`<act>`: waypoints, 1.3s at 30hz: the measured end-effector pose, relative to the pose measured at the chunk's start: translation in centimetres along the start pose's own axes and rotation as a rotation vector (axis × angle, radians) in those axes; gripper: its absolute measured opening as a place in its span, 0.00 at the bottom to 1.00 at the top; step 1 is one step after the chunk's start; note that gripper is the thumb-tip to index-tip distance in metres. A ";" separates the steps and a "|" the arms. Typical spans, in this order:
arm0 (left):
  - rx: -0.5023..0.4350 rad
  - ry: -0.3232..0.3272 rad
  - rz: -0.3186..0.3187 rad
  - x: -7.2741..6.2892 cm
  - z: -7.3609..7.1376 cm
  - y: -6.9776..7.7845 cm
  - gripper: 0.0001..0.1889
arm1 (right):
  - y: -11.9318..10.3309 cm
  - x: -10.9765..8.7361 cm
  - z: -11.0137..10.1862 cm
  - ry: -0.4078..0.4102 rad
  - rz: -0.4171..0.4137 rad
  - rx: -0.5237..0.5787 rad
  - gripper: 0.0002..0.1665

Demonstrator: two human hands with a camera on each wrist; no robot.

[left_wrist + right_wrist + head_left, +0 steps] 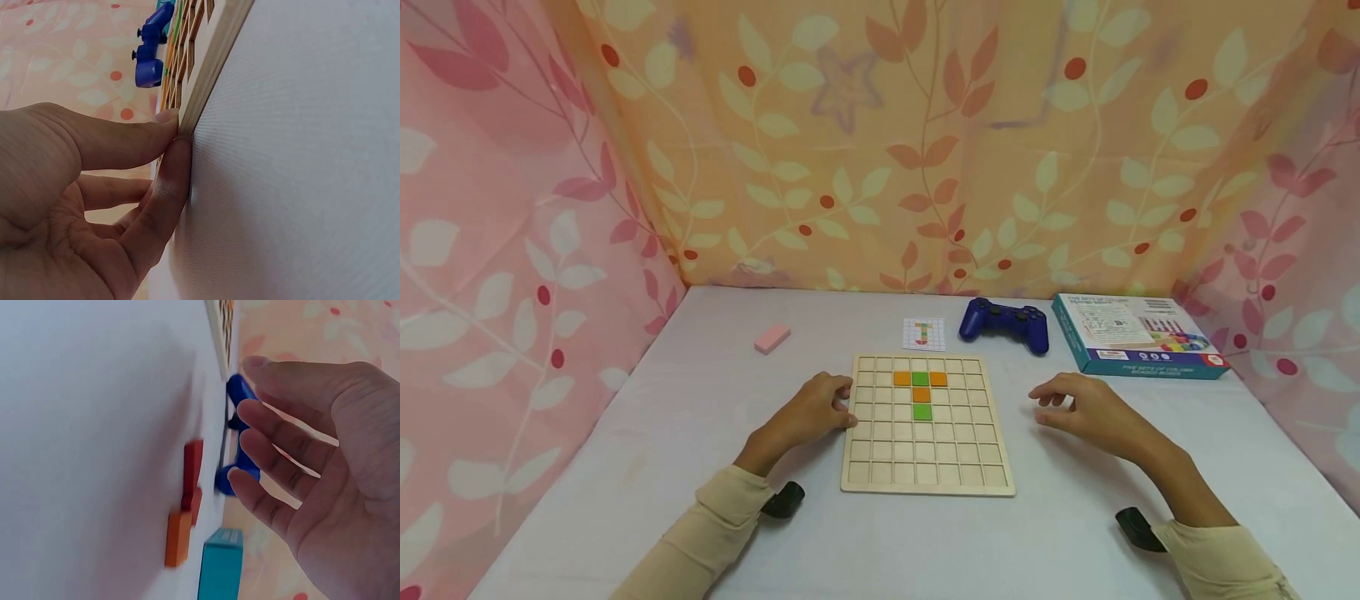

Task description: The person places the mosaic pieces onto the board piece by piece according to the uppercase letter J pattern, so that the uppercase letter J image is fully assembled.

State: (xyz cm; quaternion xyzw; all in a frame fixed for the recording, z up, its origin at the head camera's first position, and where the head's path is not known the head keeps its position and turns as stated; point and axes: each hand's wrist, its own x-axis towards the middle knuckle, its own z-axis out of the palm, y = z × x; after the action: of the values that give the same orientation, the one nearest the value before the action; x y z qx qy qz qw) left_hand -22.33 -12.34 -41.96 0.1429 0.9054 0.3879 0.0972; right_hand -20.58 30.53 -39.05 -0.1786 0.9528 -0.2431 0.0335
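A wooden grid board [886,476] lies flat on the table, with several orange and green square tiles [921,396] in a T shape in its cells. At its left edge, my left hand [811,408] pinches the rim between thumb and index finger, which the left wrist view shows up close. My right hand [1090,412] hovers to the right of the board, fingers loosely bent and holding nothing. Under it, in the right wrist view, lie red pieces [192,465] and an orange block [179,539]; the hand and arm hide them in the head view.
Behind the board lies a small card [913,335] printed with a coloured pattern on a grid. A blue game controller [1004,323] and a flat teal box [1138,335] are at the back right. A pink block [772,339] is at the back left. Patterned cloth [880,167] surrounds the table.
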 end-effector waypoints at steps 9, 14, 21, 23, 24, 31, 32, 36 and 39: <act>0.002 -0.003 0.017 0.1 -0.1 -0.1 0.24 | 2.6 -2.6 -1.1 0.002 0.052 -0.031 0.21; 0.000 -0.001 0.010 0.1 -0.1 -0.2 0.23 | 3.8 -3.7 -1.6 -0.002 0.097 -0.044 0.22; -0.007 -0.004 0.015 0.0 0.0 -0.1 0.28 | 4.8 -4.7 -1.8 -0.006 0.110 -0.065 0.22; -0.004 -0.002 0.013 0.0 0.0 -0.1 0.29 | 4.9 -4.9 -1.8 -0.007 0.112 -0.066 0.22; -0.001 -0.002 0.012 0.0 -0.1 -0.1 0.29 | 4.9 -5.0 -1.8 -0.008 0.116 -0.066 0.22; 0.006 0.000 0.011 0.0 -0.1 -0.1 0.31 | 5.3 -5.3 -1.8 -0.036 0.151 -0.068 0.22; 0.004 -0.002 0.009 0.0 -0.1 -0.1 0.30 | 5.3 -5.2 -1.9 -0.039 0.157 -0.073 0.22; -0.004 -0.005 0.003 0.0 -0.1 0.0 0.27 | 5.5 -5.1 -1.9 -0.058 0.162 -0.093 0.21; -0.006 -0.004 0.003 -0.1 -0.1 0.2 0.24 | 5.4 -5.0 -2.0 -0.068 0.161 -0.093 0.20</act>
State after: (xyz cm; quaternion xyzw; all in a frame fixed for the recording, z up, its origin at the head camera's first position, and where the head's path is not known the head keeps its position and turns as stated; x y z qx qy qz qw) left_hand -22.23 -12.34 -41.76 0.1446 0.9039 0.3903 0.0988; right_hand -17.95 37.68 -40.00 -0.1107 0.9727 -0.1889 0.0769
